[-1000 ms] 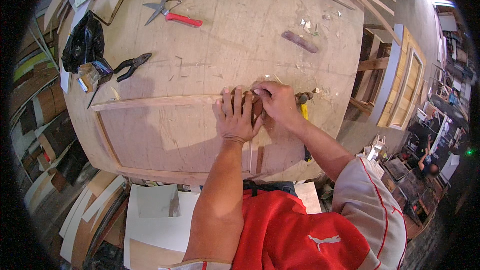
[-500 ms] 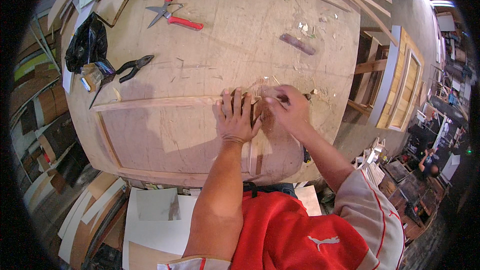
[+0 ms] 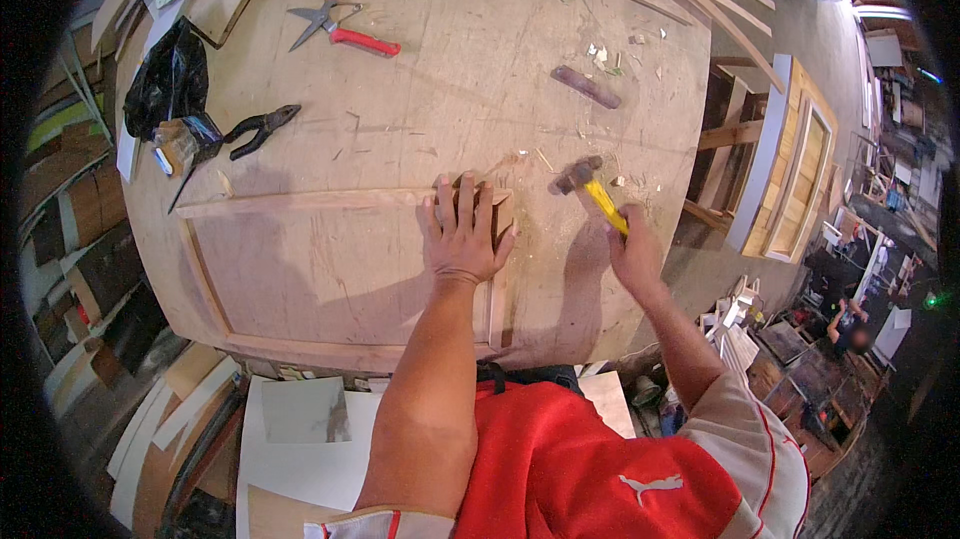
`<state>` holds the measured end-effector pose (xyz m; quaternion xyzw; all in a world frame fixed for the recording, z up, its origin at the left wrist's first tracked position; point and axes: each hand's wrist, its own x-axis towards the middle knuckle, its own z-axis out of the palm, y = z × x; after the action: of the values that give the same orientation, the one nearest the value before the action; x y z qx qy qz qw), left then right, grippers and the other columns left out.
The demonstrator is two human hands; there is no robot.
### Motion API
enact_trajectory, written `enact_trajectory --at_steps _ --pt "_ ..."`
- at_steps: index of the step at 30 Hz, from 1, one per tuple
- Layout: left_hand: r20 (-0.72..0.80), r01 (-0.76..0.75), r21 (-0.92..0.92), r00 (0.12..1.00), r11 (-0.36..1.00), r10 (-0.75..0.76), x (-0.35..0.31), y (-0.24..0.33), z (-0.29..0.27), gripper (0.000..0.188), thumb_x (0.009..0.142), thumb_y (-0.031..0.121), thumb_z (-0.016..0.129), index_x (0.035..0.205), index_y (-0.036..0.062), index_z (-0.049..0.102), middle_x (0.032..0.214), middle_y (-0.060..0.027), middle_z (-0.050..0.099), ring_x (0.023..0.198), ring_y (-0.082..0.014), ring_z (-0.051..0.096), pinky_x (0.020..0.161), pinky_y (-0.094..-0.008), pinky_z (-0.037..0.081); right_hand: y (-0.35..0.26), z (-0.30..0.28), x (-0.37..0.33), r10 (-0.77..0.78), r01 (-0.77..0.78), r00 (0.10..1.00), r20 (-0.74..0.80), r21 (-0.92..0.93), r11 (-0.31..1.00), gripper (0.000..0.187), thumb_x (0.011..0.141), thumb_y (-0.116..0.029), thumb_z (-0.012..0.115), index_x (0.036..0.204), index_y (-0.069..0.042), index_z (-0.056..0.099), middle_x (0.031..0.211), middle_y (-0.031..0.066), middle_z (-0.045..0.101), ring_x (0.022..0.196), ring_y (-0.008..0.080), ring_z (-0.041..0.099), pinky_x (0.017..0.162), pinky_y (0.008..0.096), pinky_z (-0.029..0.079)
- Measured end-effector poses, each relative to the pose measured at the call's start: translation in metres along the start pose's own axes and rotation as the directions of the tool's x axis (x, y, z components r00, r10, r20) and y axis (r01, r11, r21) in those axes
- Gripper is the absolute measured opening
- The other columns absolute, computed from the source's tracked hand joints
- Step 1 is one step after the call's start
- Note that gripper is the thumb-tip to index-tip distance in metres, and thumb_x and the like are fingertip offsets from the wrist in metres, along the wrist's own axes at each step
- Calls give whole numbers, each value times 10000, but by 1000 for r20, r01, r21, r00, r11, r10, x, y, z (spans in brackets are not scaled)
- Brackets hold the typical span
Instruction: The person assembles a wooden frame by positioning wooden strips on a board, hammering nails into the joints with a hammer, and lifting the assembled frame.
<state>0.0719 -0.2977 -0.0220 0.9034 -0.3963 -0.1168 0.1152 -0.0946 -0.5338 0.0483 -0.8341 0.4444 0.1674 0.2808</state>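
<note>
My left hand (image 3: 463, 232) lies with fingers stretched over the upper right corner of a rectangular wooden frame (image 3: 310, 202), pressing on its top rail and right side. The exact joint under the fingers is partly hidden. To the right, my right hand (image 3: 636, 248) grips a hammer (image 3: 606, 207) by its yellow handle. The hammer's dark head (image 3: 576, 175) is right of the frame's corner and apart from it. A shadow of the right hand and hammer falls on the plywood worktop (image 3: 450, 69).
Red-handled snips (image 3: 345, 14), black pliers (image 3: 262, 130), a black plastic bag (image 3: 170, 77) and a small box (image 3: 187, 144) lie toward the left. A brown block (image 3: 586, 86) and wood chips lie at the far right. Wood strips line the far edge; a panelled piece (image 3: 790, 164) stands beyond the right edge.
My right hand, earlier pinching at the frame's corner beside the left hand, has moved right and now holds the hammer. My left hand has stayed on the corner.
</note>
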Motion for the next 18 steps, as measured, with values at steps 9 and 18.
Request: enact_trajectory --at_steps 9,18 --pt "30 -1 -24 1000 1000 2 2 1 -4 814 931 617 571 1545 94 462 1666 -185 292 1542 -468 187 1207 -692 145 -71 -37 76 -488 494 870 75 -119 861 508 938 -157 718 1427 -269 641 963 108 701 813 324 697 682 438 548" --pt "55 6 -43 998 999 -3 -1 0 1 814 946 601 566 1570 98 425 1695 -175 237 1550 -479 156 1205 -701 128 -80 -36 96 -589 600 799 121 -103 793 481 925 -223 709 1399 -290 666 872 78 670 791 305 689 667 454 560"
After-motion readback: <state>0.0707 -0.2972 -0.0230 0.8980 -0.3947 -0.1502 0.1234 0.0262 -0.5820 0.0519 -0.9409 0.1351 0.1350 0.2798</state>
